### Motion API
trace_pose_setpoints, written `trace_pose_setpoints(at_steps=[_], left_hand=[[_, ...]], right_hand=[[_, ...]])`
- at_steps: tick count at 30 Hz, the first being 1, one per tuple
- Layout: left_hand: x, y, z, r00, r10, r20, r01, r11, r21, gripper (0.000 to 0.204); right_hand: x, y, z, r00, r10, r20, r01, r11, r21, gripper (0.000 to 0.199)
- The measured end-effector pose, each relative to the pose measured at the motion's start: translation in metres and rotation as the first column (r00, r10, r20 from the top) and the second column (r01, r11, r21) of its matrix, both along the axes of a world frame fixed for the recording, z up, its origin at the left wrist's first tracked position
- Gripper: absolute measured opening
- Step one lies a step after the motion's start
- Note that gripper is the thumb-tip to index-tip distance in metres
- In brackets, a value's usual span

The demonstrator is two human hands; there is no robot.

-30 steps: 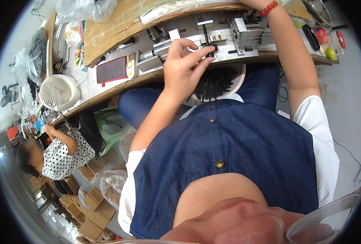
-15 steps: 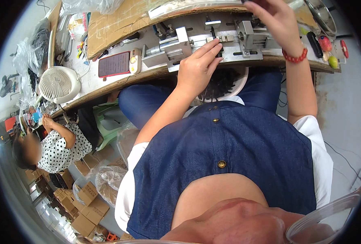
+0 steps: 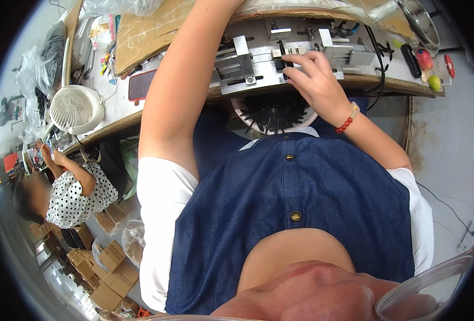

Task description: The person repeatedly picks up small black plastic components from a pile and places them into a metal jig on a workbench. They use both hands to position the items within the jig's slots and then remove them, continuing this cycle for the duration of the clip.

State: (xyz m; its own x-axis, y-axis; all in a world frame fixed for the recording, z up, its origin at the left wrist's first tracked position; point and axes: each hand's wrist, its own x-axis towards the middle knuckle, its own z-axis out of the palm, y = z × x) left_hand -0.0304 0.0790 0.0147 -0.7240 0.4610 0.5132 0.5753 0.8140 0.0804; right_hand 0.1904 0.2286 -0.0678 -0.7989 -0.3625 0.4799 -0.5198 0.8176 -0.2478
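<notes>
My left arm (image 3: 180,80) stretches up across the bench and leaves the top edge of the picture, so my left hand is out of sight. My right hand (image 3: 322,88), with a red bead bracelet at the wrist, is at the middle of a metal clamping fixture (image 3: 242,64). Its thumb and forefinger close on a thin black piece (image 3: 281,49) that lies across the fixture's small central block. Metal end blocks stand on both sides of that piece. Below the bench edge, a white tub (image 3: 242,113) by my lap holds many thin black pieces (image 3: 274,115).
Left of the fixture lie a phone (image 3: 140,85) and a white fan (image 3: 76,109). Cardboard (image 3: 146,37) covers the back of the bench. Black strips (image 3: 378,59) hang over the edge at right, near a metal bowl (image 3: 421,24). A person in a dotted shirt (image 3: 79,195) works at far left.
My left hand has left the fixture and gone up past the top edge. My right hand has come down from the far side to the black piece at the fixture's centre.
</notes>
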Motion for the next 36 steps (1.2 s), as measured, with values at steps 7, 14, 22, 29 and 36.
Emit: trace_pose_setpoints(at_steps=[7, 14, 22, 29, 36], left_hand=[[0.011, -0.007, 0.003, 0.984, -0.167, -0.055, 0.173, 0.976, 0.130, 0.020], [0.092, -0.039, -0.022, 0.920, -0.389, -0.044, 0.330, 0.710, 0.623, 0.025], [0.171, -0.038, -0.096, 0.869, -0.465, 0.169, 0.262, 0.722, 0.640, 0.030], [0.168, -0.031, -0.119, 0.879, -0.458, 0.133, 0.328, 0.782, 0.530, 0.022], [0.174, -0.028, -0.104, 0.880, -0.419, 0.226, 0.274, 0.833, 0.480, 0.024]], right_hand=[[-0.008, 0.006, -0.008, 0.997, 0.005, -0.071, -0.001, 0.998, 0.063, 0.022], [-0.061, 0.040, 0.032, 0.987, 0.031, -0.160, -0.044, 0.996, -0.076, 0.024], [-0.196, 0.066, 0.072, 0.989, 0.049, -0.143, -0.040, 0.997, 0.070, 0.016], [-0.167, 0.060, 0.092, 0.955, 0.194, 0.226, -0.082, 0.902, -0.424, 0.017], [-0.146, 0.111, 0.076, 0.738, 0.614, 0.281, 0.378, -0.032, -0.925, 0.012]])
